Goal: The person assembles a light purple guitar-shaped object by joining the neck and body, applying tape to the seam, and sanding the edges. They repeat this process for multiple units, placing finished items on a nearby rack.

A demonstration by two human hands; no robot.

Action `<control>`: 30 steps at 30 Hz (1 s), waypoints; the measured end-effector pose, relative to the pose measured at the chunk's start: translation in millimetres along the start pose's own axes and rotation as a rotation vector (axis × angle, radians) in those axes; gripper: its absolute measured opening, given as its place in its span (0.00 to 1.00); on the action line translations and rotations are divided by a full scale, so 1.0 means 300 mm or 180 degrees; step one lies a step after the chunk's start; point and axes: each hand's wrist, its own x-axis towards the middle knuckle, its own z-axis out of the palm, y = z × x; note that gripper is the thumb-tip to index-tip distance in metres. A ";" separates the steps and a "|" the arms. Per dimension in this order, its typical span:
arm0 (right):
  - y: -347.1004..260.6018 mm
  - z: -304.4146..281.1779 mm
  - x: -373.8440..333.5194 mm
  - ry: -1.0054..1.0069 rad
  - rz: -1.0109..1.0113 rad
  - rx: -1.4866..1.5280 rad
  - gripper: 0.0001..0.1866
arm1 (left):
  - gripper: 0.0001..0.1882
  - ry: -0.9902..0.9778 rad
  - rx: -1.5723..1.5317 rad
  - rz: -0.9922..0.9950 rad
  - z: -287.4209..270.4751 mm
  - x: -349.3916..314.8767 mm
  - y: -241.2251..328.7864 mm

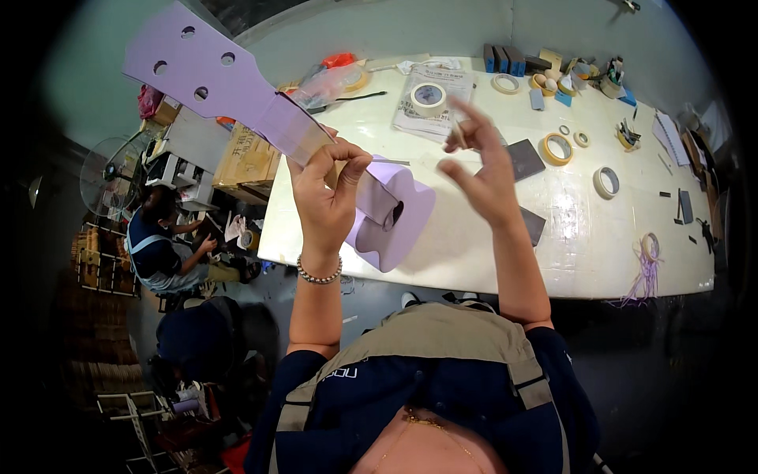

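My left hand (325,186) is closed round the neck of a lilac ukulele (260,110), just below its headstock. The headstock points to the upper left and has several round holes with no pegs in them. Pale tape seems to wrap the neck beside my fingers. Beyond my wrist the curved ukulele body hangs over the table's near edge, partly hidden by my hand. A thin grey strip (391,162) sticks out to the right of my left fingers. My right hand (485,170) is raised over the table, fingers apart and slightly blurred, below a masking tape roll (428,96).
Several tape rolls (557,148) and dark sanding sheets (524,159) lie on the pale table (489,261). Purple strands (646,268) hang over its near right edge. A newspaper (446,83) lies at the back. To the left, a person (170,241) sits near a cardboard box (246,162) and a fan.
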 end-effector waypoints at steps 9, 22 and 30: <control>-0.035 0.082 0.028 0.0255 -0.0524 -0.0981 0.07 | 0.11 -0.0140 0.0420 0.0043 -0.005 0.009 0.028; -0.439 0.249 0.433 -0.0766 -0.2640 -0.1149 0.07 | 0.22 -0.0150 0.0808 0.0406 0.042 -0.010 0.054; -0.432 0.299 0.488 -0.0483 -0.2735 -0.1460 0.15 | 0.24 -0.0274 0.0641 0.0480 0.037 -0.001 0.056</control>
